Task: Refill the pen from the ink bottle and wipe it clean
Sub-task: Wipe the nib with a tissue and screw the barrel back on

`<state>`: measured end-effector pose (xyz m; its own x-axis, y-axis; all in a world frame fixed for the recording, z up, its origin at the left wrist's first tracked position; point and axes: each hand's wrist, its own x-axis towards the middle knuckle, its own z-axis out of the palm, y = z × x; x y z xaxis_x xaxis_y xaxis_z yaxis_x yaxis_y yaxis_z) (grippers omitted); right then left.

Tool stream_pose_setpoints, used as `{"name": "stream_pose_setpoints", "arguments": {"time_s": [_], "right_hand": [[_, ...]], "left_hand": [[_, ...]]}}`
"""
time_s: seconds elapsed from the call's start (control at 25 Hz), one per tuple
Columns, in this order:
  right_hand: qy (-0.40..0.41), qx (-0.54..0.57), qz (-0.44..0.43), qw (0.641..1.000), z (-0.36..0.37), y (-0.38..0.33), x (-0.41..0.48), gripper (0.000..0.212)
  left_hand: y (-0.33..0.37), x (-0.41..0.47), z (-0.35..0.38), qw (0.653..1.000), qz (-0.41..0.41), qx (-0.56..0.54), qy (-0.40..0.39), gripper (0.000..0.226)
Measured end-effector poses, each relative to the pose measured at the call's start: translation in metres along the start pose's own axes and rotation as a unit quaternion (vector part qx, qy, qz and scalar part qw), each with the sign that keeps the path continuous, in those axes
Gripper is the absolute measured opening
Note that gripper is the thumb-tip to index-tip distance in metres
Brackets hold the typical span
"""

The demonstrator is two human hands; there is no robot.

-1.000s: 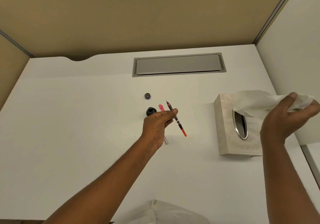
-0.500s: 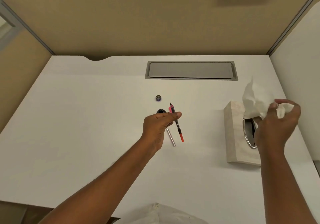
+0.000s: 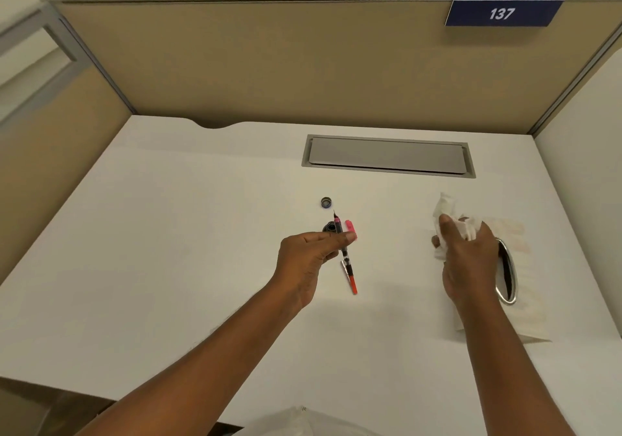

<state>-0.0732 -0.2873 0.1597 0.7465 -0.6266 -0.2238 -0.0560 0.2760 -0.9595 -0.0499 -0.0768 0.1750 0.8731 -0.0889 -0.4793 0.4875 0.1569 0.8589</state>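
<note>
We are seeing even, bright overhead lighting on the white desk (image 3: 168,250), with only faint, soft shadows under the forearms. The tissue box (image 3: 525,307) is blurring and washing out, and wide-angle distortion is bowing the partition (image 3: 252,65) edges near the frame borders.

Office cubicle. Tan fabric partition walls (image 3: 269,65) with grey metal trim on three sides of a white bench (image 3: 168,267). Blue number plate (image 3: 503,13) reading 137 clipped to the back wall's top edge. Grey cable hatch (image 3: 387,155) set flush in the bench near the back wall.
</note>
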Motion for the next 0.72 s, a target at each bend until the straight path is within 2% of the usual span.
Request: {"name": "stream_pose_setpoints", "arguments": {"time_s": [0.16,0.32,0.36,0.44,0.48,0.52,0.6,0.72], "right_hand": [[-0.08,0.037,0.018,0.996,0.018,0.008,-0.013,0.021],[-0.047,-0.02,0.046,0.998,0.047,0.013,-0.029,0.011],[-0.056,-0.034,0.069,0.995,0.055,0.013,-0.033,0.023],[-0.117,-0.021,0.138,0.983,0.066,0.016,-0.038,0.063],[-0.148,0.01,0.163,0.975,0.069,0.018,-0.04,0.07],[-0.179,0.053,0.177,0.966,0.072,0.019,-0.042,0.062],[-0.191,0.118,0.198,0.954,0.078,0.018,-0.044,0.033],[-0.187,0.072,0.165,0.966,0.087,0.023,-0.047,0.018]], "left_hand": [[0.009,-0.005,-0.017,1.0,0.0,-0.005,-0.008,0.017],[0.012,-0.005,-0.036,1.0,-0.007,-0.002,-0.014,0.02],[0.013,-0.004,-0.04,1.0,-0.01,-0.004,-0.015,0.02],[0.014,-0.004,-0.046,1.0,-0.014,-0.009,-0.015,0.018],[0.015,-0.004,-0.049,1.0,-0.015,-0.01,-0.017,0.017],[0.016,-0.003,-0.051,1.0,-0.018,-0.01,-0.021,0.016],[0.017,-0.005,-0.054,0.999,-0.026,-0.002,-0.038,0.013],[0.019,-0.007,-0.058,0.997,-0.035,0.019,-0.069,0.006]]}}
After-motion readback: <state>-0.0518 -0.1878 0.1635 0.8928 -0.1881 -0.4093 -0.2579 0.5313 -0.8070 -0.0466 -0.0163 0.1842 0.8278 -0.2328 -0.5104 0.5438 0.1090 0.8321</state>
